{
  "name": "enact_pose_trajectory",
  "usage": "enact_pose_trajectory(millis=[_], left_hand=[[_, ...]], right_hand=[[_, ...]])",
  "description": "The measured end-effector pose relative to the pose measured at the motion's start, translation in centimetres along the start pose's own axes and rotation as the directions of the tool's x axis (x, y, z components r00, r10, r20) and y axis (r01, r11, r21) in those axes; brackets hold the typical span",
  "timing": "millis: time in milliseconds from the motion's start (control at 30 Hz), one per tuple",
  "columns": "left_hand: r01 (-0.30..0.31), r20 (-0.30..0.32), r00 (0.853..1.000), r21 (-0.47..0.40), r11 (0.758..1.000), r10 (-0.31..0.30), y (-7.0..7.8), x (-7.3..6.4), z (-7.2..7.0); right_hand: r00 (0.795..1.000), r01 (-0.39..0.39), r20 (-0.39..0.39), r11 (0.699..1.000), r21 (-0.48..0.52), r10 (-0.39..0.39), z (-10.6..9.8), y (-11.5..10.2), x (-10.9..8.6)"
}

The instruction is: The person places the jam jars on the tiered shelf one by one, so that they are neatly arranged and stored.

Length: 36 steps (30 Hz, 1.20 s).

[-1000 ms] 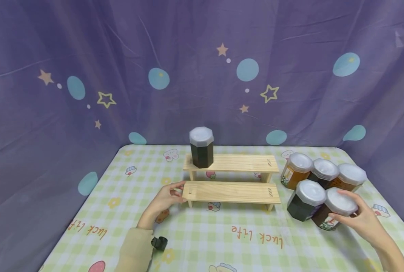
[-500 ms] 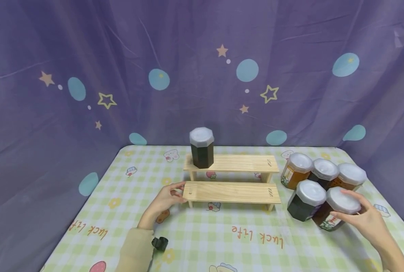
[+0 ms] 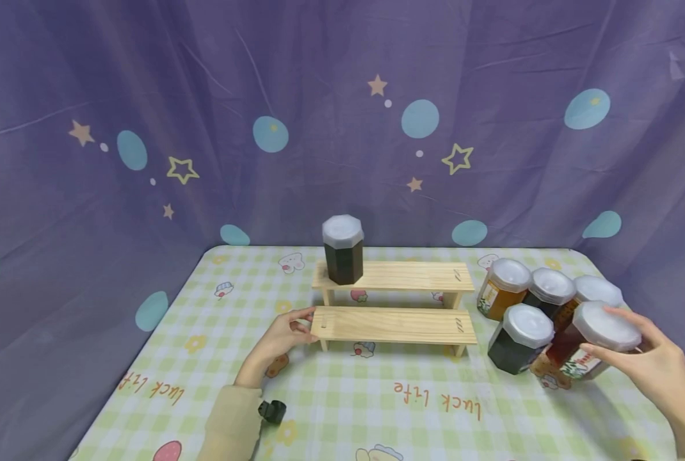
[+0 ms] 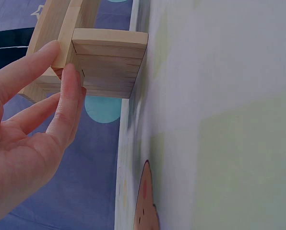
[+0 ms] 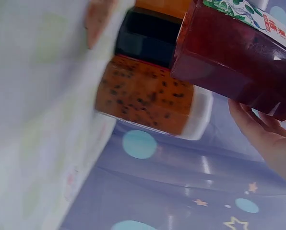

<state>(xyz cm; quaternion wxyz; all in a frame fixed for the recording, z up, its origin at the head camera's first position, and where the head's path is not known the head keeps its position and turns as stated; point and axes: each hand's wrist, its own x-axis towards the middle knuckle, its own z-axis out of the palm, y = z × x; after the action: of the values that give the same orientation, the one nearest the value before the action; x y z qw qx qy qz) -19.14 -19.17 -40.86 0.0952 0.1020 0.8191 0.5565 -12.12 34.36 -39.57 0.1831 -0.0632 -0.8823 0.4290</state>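
My right hand (image 3: 659,362) grips a dark red octagonal jar (image 3: 570,342) with a translucent white lid. In the right wrist view the red jar (image 5: 234,57) is held off the cloth, its printed label showing. My left hand (image 3: 282,336) pinches the left end of the lower board of a two-step wooden shelf (image 3: 394,325). In the left wrist view the thumb and fingers of the left hand (image 4: 32,115) lie on either side of the board's end. A dark jar (image 3: 344,259) stands upright at the left of the upper step.
Left of the held jar stands a dark jar (image 3: 515,349). Behind are an amber jar (image 3: 495,298), another dark jar (image 3: 547,294) and a speckled orange jar (image 5: 143,96). A checked cloth (image 3: 342,403) covers the table; a purple curtain (image 3: 342,179) hangs behind.
My right hand has lifted the red jar off the cloth and moved it right, away from the dark jar, uncovering a printed cloth patch. My left hand stays on the shelf end.
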Motion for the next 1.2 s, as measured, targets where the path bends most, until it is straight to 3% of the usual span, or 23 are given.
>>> enact_pose_trajectory(millis=[67, 167, 300, 433, 567, 900, 1200], left_hand=[[0.005, 0.001, 1.0, 0.002, 1.0, -0.005, 0.1, 0.0, 0.0], [0.006, 0.005, 1.0, -0.001, 1.0, -0.006, -0.1, 0.1, 0.0], [0.001, 0.013, 1.0, -0.027, 1.0, -0.001, -1.2, 0.6, -0.1], [-0.003, 0.004, 1.0, -0.03, 1.0, 0.003, -2.5, 1.2, -0.2], [-0.012, -0.003, 1.0, -0.015, 1.0, 0.012, -3.2, 1.4, -0.1], [-0.022, -0.006, 1.0, -0.013, 1.0, 0.022, -3.2, 1.3, -0.1], [-0.017, -0.013, 1.0, -0.017, 1.0, 0.017, -3.1, 1.2, -0.2]], right_hand=[[1.0, 0.007, -0.024, 1.0, -0.015, -0.007, -0.3, -0.4, 0.1], [0.994, 0.076, -0.079, 0.997, -0.015, -0.077, -0.7, -1.0, 0.2], [0.967, 0.231, -0.119, 0.972, 0.049, -0.224, -1.1, -2.0, 0.6], [0.948, 0.307, -0.118, 0.949, 0.078, -0.297, -1.5, -3.1, 1.1], [0.945, 0.312, -0.123, 0.949, 0.045, -0.304, -1.5, -4.2, 1.7], [0.976, 0.204, -0.072, 0.979, -0.004, -0.203, -1.0, -6.9, 2.6], [0.973, 0.228, -0.044, 0.973, 0.04, -0.227, 0.7, -9.3, 3.8]])
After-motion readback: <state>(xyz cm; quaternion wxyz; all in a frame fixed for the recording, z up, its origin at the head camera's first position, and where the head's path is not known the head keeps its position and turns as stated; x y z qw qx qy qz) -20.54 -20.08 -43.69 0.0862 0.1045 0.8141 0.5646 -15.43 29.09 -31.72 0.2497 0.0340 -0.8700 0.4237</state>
